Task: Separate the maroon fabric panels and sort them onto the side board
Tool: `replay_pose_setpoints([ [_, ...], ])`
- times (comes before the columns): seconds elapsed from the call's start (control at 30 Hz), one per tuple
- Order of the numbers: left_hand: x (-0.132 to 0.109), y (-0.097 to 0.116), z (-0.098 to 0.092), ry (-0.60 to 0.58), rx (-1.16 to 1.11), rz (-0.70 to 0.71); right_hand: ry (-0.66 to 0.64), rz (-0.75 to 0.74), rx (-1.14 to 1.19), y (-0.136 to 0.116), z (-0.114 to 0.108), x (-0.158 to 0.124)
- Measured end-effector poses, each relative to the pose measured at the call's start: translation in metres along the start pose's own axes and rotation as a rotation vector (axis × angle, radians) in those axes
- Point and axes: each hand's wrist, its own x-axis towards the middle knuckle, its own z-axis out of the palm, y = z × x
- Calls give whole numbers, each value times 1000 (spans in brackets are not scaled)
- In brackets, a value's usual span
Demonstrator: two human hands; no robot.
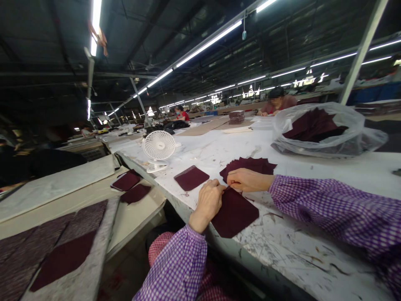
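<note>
Thumb and inner side of the left hand [209, 201] are hard to make out, so whether it grips or only presses, I cannot tell. The right hand [247, 179] is closed at the fingertips, pinching the upper edge of a maroon piece [237, 214]; the exact pinch is too small to make out. Right sleeve [326, 205] leaves at the picture's edge, and the board [108, 221] at left is cut off too.

The piece lies flat on the white table [300, 246], below the right hand and just right of the left hand, whose bent fingers cover its upper left corner. Directly beyond the right hand, partly hidden by it, is a fanned pile [250, 165].

Counted: one piece at the hands; one loose piece [191, 178] beyond the left hand; one pile, its layers too close to count; one clear bag [322, 149] of maroon pieces, also uncountable; one white fan [159, 146]. Two co-workers, one in red [181, 115], one leaning [278, 102], sit farther back, blurred.
</note>
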Motion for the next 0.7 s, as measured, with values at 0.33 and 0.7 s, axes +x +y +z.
replay_pose_setpoints([
  [0.33,-2,2,-1,-8,81,78,-13,-225,-496,-2,14,-14],
  [0.7,-2,5,-4,-12,86,60,56,7,-19,-22,8,-13],
])
